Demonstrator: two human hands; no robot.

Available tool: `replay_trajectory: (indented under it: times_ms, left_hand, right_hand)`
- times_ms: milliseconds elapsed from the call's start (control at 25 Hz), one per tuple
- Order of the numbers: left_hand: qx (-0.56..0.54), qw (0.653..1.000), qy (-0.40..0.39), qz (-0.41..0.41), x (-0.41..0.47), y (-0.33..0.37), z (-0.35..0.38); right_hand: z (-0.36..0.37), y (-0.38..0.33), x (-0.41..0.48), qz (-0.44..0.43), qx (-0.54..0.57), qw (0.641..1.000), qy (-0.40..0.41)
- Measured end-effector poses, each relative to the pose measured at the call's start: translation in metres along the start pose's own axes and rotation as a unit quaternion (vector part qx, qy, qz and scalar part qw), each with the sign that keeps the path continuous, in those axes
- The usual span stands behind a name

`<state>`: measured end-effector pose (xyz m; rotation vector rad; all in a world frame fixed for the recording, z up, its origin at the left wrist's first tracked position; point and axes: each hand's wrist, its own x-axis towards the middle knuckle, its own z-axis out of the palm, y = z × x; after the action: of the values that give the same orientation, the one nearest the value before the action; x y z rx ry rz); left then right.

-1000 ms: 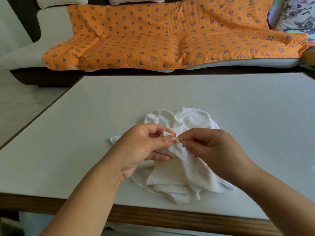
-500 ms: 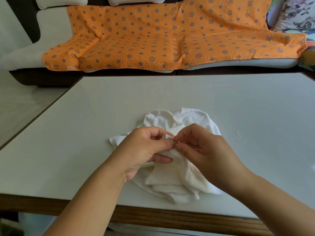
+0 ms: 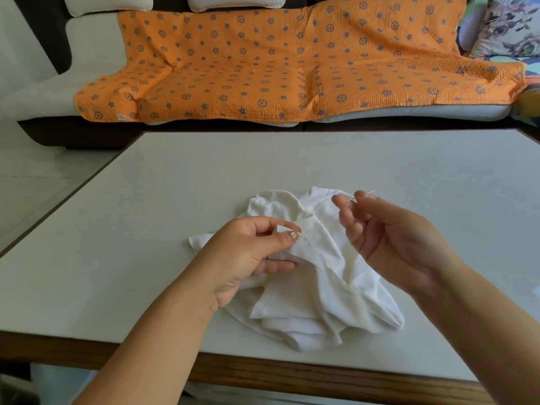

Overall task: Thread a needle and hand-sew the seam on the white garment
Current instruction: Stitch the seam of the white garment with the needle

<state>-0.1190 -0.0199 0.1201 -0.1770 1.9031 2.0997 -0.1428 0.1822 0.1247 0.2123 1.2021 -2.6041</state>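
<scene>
Now | left hand (image 3: 248, 252) pinches garment (image 3: 315, 287) fold | right hand (image 3: 388, 238) pinches needle (image 3: 369, 192) beyond it, rightward

The crumpled white fabric garment (image 3: 306, 287) lies in a loose heap on the pale worktop (image 3: 175, 200), near its front edge, with several folded layers stacked toward the near side. One folded edge is lifted off the heap and pinched between the thumb and fingers of the left grip (image 3: 248, 258). The thin silver needle (image 3: 370, 192) is raised above the heap's far right side, pinched between thumb and forefinger of the right grip (image 3: 388, 241), its free end pointing up and to the right. A fine pale thread (image 3: 314, 228) runs in a straight slant from the pinched edge up toward the needle.
</scene>
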Motion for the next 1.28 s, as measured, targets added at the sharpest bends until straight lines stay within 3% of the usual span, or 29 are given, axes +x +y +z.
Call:
replay_trajectory:
  times_ms: [120, 480, 600, 680, 840, 1000, 1200, 1280]
  left_hand:
    - [0.005, 1.000, -0.001, 0.002, 0.000, 0.000, 0.001]
    - [0.014, 0.999, 0.016, 0.026, 0.002, -0.001, -0.004]
    - [0.024, 0.999, 0.015, 0.028, 0.002, -0.001, -0.005]
    - [0.028, 0.999, 0.008, 0.028, 0.002, -0.001, -0.005]
    - [0.013, 0.999, -0.006, 0.043, 0.002, 0.001, -0.001]
    - [0.018, 0.998, -0.006, 0.055, 0.005, 0.000, 0.001]
    - [0.006, 0.997, -0.009, 0.076, 0.013, -0.002, 0.005]
    - [0.021, 0.996, -0.010, 0.090, 0.017, -0.006, 0.009]
  right_hand:
    - [-0.004, -0.005, 0.006, -0.002, 0.059, 0.998, 0.014]
    - [-0.024, -0.013, 0.016, -0.135, 0.065, 0.982, 0.117]
    - [-0.018, -0.009, 0.013, -0.139, -0.020, 0.983, 0.117]
    - [-0.006, 0.003, 0.004, -0.136, -0.168, 0.971, 0.101]
    - [0.011, 0.039, -0.019, -0.173, -0.479, 0.860, 0.032]
    - [0.013, 0.047, -0.023, -0.236, -0.589, 0.773, 0.011]
    - [-0.002, 0.031, -0.002, -0.403, -0.694, 0.594, 0.062]
    - [-0.009, 0.024, 0.006, -0.438, -0.708, 0.549, 0.079]
